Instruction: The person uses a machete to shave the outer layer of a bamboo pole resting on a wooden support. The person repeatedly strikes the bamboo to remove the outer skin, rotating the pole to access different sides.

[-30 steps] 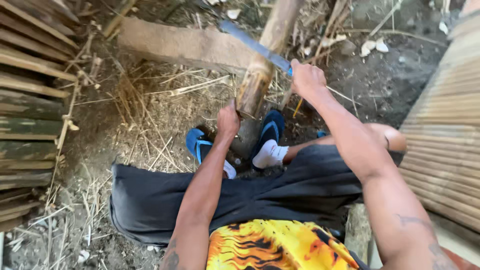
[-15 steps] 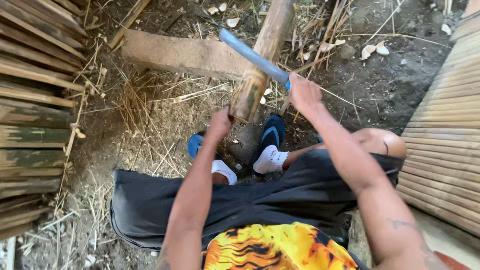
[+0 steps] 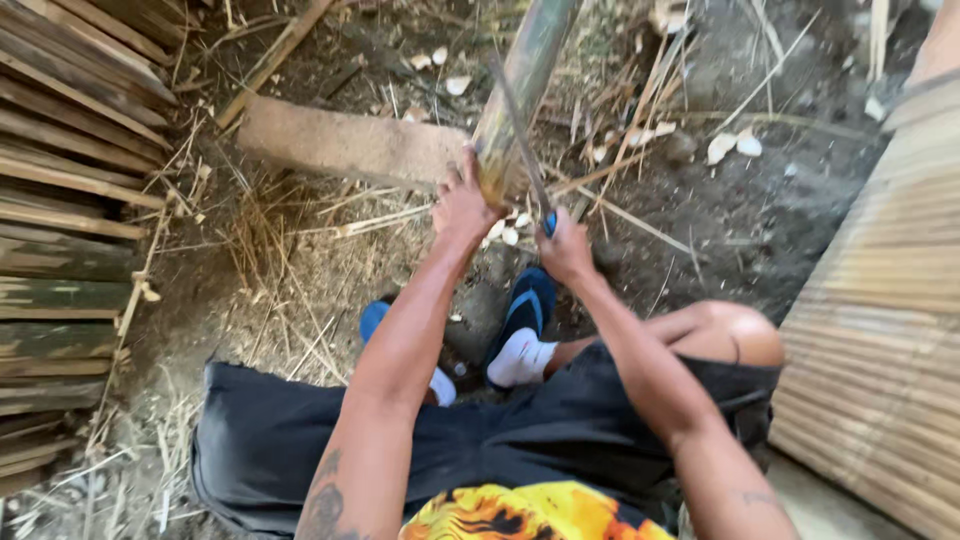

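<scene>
The dirt ground [image 3: 790,215] fills most of the view, dark and littered with dry straw, thin splinters and pale chips. Along the left edge lies a stack of split bamboo slats [image 3: 60,200], weathered grey and green, and at the right edge a woven bamboo panel [image 3: 880,350] slopes across the corner. A long, pale wooden block [image 3: 345,148] rests flat on the soil behind the work.

The bamboo pole [image 3: 520,90] rises from the middle of the scene toward the top edge, tilted slightly to the right. It is round and thick, its skin mottled green and yellow-brown, its lower end lighter and fibrous. That lower end stands just above the person's blue sandals [image 3: 525,305], worn over white socks [image 3: 520,358].

The left hand [image 3: 462,205] is wrapped around the lower end of the pole, fingers curled against its left side. The right hand [image 3: 566,248] is clenched around the blue handle of a long knife [image 3: 520,145], whose narrow blade runs up along the front of the pole, lying against or sunk into its surface; which of the two cannot be told.
</scene>
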